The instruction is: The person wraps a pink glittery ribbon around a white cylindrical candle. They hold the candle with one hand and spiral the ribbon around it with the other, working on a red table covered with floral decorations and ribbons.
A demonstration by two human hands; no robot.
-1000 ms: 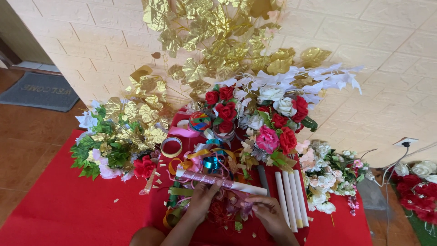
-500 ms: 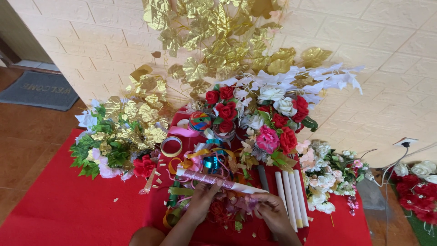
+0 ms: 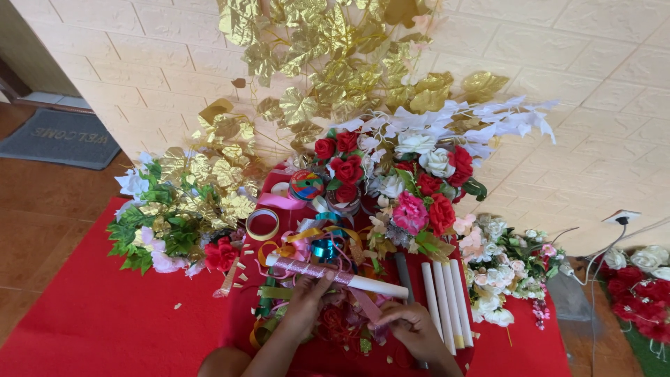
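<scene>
My left hand (image 3: 305, 305) grips a white stick (image 3: 377, 284) whose left part is wrapped in pink glittery ribbon (image 3: 307, 269); the stick lies slanted over a heap of ribbons. My right hand (image 3: 410, 324) pinches the loose tail of that pink ribbon (image 3: 366, 304) just below the stick. Both hands work over a small red-covered table (image 3: 243, 307). Red flowers lie under my hands, partly hidden.
Three plain white sticks (image 3: 444, 300) lie to the right of my hands. Ribbon rolls (image 3: 306, 185) and a tape ring (image 3: 262, 224) sit behind. Bouquets of red, pink and white flowers (image 3: 412, 188), gold leaves (image 3: 209, 174) and a white bunch (image 3: 502, 269) surround the table.
Both hands have shifted only slightly along the stick while handling the ribbon. Everything else stays put.
</scene>
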